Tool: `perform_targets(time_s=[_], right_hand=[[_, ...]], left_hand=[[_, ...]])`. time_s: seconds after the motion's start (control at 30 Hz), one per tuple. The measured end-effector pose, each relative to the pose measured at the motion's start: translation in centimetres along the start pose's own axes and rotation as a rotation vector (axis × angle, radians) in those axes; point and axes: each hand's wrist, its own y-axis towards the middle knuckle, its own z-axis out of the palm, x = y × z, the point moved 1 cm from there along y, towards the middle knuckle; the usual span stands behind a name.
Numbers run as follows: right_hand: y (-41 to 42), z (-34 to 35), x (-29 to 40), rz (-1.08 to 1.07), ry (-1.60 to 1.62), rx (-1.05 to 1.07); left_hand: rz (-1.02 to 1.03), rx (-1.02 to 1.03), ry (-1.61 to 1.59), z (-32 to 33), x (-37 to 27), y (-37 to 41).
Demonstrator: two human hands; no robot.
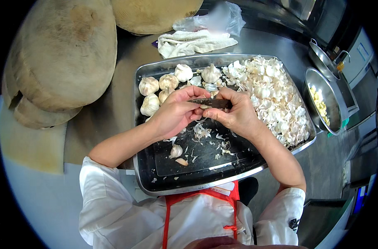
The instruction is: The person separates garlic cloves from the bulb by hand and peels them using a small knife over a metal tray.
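Observation:
Over the middle of a dark metal tray, my two hands meet around a small blade. My right hand grips a short dark knife, its blade lying across toward my left fingers. A garlic clove shows in part beneath the blade, pinched at the fingertips of my left hand. Several whole garlic bulbs sit in the tray's far left corner. Below my hands lie a loose clove cluster, a single clove and bits of skin.
Garlic skins heap up along the tray's right side. Beyond it stands a steel bowl holding peeled cloves. A white towel and a plastic bag lie behind the tray. Thick round wooden boards are at the left.

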Motion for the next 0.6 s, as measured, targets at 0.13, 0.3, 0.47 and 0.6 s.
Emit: perform_targets(time_s=[0.13,0.3,0.47,0.6], right_hand=[[0.0,-0.1,-0.2,-0.009,-0.017,0.025],[0.2,-0.8,1.2,0.003,-0.078,0.119],[0.3,-0.9,1.5,-0.047,-0.134,0.145],[0.3,-0.7,0.9,-0.106,-0.100,0.128]], left_hand=[[-0.020,0.004,0.028,0.8,-0.5,-0.2],[-0.036,0.036,0.039,0.8,-0.3,-0.3],[-0.018,0.057,0.041,0.8,-0.3,-0.2],[-0.032,0.028,0.058,1.1,-0.2,-0.3]])
